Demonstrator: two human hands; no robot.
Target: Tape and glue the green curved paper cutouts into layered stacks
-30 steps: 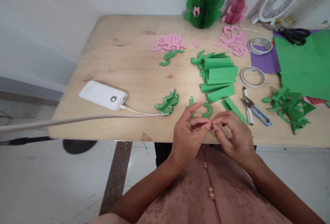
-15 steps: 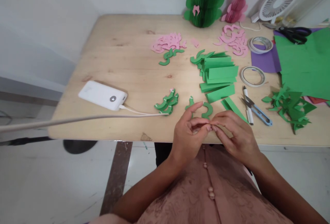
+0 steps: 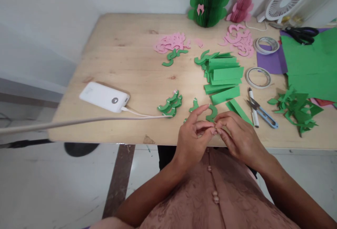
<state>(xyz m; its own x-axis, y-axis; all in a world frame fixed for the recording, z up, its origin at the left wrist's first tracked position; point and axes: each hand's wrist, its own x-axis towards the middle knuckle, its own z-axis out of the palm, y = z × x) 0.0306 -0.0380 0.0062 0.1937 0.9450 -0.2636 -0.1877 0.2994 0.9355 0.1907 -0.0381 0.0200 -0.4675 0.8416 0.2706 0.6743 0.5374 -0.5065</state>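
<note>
Near the table's front edge, my left hand (image 3: 193, 139) and my right hand (image 3: 240, 137) meet fingertip to fingertip. Both are closed in a pinch; whatever lies between the fingers is too small to make out. Just beyond them rests a curved green paper piece (image 3: 212, 113), partly covered by my fingers. Another green cutout (image 3: 194, 104) with a white strip on its tip lies by my left hand. Further left is a small cluster of green curved cutouts (image 3: 171, 104) bearing white strips. Folded green paper strips (image 3: 228, 74) are piled beyond my right hand.
A white power bank (image 3: 104, 96) with a cable lies left. Blue-handled snips (image 3: 264, 115), a pen (image 3: 253, 109), tape rolls (image 3: 258, 78) and green scraps (image 3: 300, 111) sit right. Pink cutouts (image 3: 172, 43), a green honeycomb paper figure (image 3: 210, 4) and a fan (image 3: 285, 0) stand further back.
My hands stay together in nearly the same place. The fingertips of my right hand have shifted very slightly; the things on the table have not moved.
</note>
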